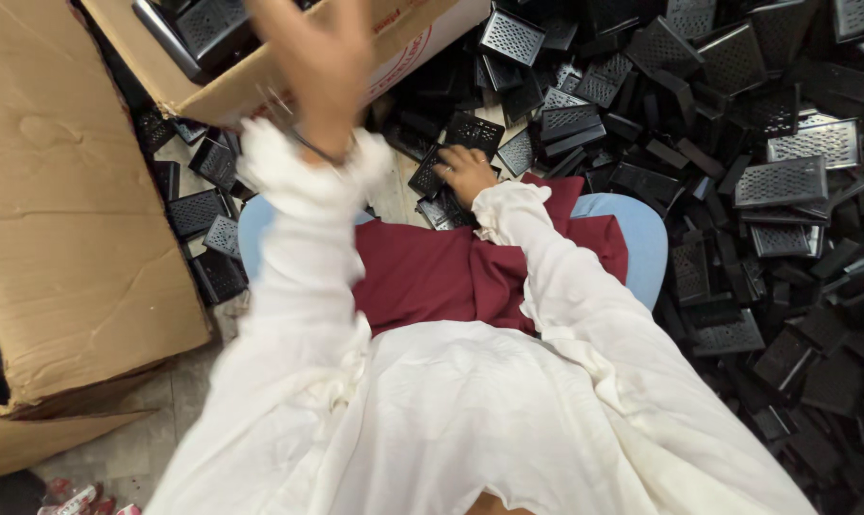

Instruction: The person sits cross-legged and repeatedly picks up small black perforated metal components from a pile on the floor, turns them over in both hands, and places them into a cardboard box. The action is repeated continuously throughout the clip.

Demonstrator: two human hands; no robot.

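Right hand [465,172] is down low, fingers curled and pressing onto a black perforated tray [430,175] at the near edge of the heap; whether the grip has fully closed on it I cannot tell, but the fingers sit right on it. Just beyond and off to the right of that hand, the pile of black trays [737,143] spreads wide across the floor, pieces lying at every angle. Left hand [322,62] is up high, fingers spread wide and empty, blurred, hanging over the rim of the cardboard box [250,81], where a few trays already lie inside. By my reading this is the pick step, one hand reaching for the next piece while the other is over the box. The next move calls for a firm pinch on one tray only, lifted free of its neighbours. Both arms in white ruffled sleeves [298,191]; the right reaches forward over a red cloth [432,277] on the lap, the left is raised steeply.
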